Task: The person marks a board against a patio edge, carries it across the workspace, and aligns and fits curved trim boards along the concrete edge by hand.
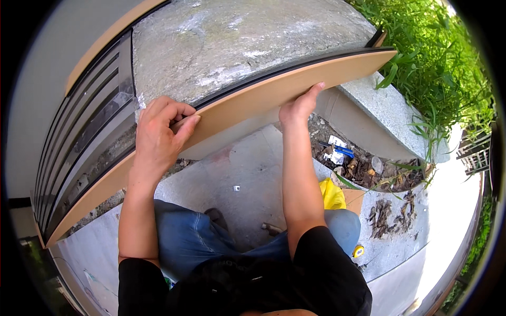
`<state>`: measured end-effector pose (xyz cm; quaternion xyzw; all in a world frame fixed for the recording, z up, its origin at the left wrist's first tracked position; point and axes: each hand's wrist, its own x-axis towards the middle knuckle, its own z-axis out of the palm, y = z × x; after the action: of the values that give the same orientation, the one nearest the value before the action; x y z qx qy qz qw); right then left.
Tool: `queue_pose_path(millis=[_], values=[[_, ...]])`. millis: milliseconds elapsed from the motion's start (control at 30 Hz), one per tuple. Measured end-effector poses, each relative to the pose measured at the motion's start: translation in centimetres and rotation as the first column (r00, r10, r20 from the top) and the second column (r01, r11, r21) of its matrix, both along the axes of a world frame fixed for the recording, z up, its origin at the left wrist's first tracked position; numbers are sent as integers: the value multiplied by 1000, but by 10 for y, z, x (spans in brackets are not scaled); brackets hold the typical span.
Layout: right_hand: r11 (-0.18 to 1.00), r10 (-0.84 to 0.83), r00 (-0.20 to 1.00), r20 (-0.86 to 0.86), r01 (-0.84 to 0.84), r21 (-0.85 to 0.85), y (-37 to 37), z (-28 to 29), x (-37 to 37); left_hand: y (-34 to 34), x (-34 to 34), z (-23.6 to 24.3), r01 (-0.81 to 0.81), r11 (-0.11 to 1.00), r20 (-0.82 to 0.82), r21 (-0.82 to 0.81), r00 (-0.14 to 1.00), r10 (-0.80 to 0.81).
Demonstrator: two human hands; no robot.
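A long tan board (253, 102) with a black top edge slants up to the right, next to a rough concrete slab (253, 42). At its near-left end my left hand (161, 129) is closed, fingers curled over the corner and thumb against the front. My right hand (300, 108) grips the lower edge farther right; its thumb lies on the tan face, and the other fingers are hidden behind the board. Left of the slab stands a black slatted frame (87, 124) with a tan outer edge, its near side meeting the board's end by my left hand.
A blue utility knife (343, 151) lies among dry leaves in a soil bed. Near my right knee are a yellow bag (332, 195) and a tape measure (358, 251). A small metal piece (236, 188) rests on the grey floor. Green plants (427, 58) crowd the board's far end.
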<state>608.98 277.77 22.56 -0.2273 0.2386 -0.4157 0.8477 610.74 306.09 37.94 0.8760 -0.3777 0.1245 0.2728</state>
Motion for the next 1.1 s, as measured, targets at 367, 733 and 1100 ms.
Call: queue_pose_path(millis=[367, 733, 1100], values=[[994, 76, 983, -166, -87, -61, -10, -2, -22, 11, 8, -22, 54, 998, 104, -33, 993, -50], [991, 37, 995, -95, -49, -125, 1, 1, -3, 15, 11, -11, 129, 989, 72, -76, 990, -124], [996, 53, 998, -33, -55, -73, -6, -1, -10, 3, 6, -11, 93, 996, 27, -9, 995, -93]])
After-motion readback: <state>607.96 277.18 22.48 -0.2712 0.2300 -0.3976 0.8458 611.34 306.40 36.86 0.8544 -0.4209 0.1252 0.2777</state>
